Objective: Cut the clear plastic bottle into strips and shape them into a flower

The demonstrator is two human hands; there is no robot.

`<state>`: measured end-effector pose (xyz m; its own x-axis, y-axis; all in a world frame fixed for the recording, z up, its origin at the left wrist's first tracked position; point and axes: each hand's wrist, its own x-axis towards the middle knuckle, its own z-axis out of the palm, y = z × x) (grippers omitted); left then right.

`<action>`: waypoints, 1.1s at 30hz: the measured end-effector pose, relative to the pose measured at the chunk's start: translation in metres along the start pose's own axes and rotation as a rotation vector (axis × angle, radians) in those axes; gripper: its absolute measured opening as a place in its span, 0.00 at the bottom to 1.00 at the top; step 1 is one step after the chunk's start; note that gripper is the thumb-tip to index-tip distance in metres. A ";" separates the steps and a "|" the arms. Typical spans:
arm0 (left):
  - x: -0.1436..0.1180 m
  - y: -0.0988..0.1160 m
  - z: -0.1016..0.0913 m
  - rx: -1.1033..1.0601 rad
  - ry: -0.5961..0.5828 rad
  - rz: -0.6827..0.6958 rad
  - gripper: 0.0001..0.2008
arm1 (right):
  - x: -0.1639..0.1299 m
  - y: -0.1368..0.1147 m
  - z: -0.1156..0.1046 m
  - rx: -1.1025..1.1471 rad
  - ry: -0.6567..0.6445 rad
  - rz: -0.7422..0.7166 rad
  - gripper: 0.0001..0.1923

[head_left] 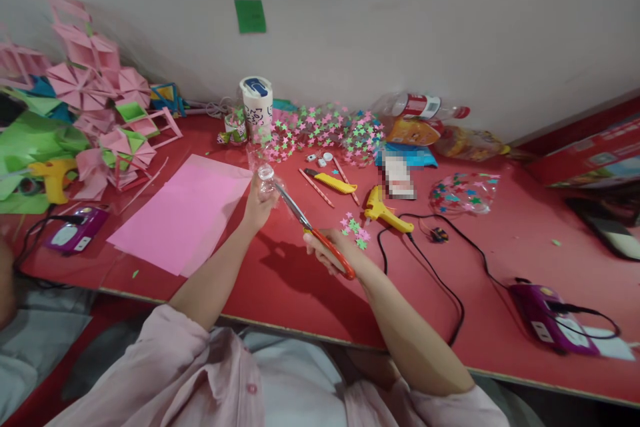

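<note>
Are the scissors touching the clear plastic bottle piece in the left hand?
Touching. The head view shows the scissors, gripped by the right hand, with blade tips meeting the clear plastic bottle piece that the left hand holds above the table.

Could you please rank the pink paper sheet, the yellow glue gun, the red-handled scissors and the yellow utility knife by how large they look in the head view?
1. pink paper sheet, by far the largest.
2. red-handled scissors, though nearer the camera, held in the right hand.
3. yellow glue gun and yellow utility knife: they look alike, so unranked.
</note>
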<state>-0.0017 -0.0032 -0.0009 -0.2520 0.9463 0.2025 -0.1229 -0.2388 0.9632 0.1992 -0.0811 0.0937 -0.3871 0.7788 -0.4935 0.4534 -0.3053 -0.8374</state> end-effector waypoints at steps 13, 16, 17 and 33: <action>-0.009 0.025 0.017 -0.439 -0.174 -0.452 0.33 | 0.019 0.016 0.000 -0.063 0.363 -0.127 0.27; -0.019 0.028 0.023 -0.463 -0.240 -0.526 0.32 | 0.024 0.021 -0.002 -0.122 0.406 -0.169 0.27; -0.021 0.029 0.025 -0.465 -0.253 -0.548 0.31 | 0.025 0.022 -0.002 -0.148 0.422 -0.199 0.26; -0.024 0.029 0.021 -0.500 -0.452 -0.684 0.21 | 0.023 0.014 0.004 -0.384 0.487 -0.220 0.14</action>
<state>0.0210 -0.0277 0.0255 0.4074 0.8848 -0.2260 -0.5277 0.4301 0.7325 0.1936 -0.0693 0.0695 -0.1365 0.9873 -0.0816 0.6944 0.0366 -0.7186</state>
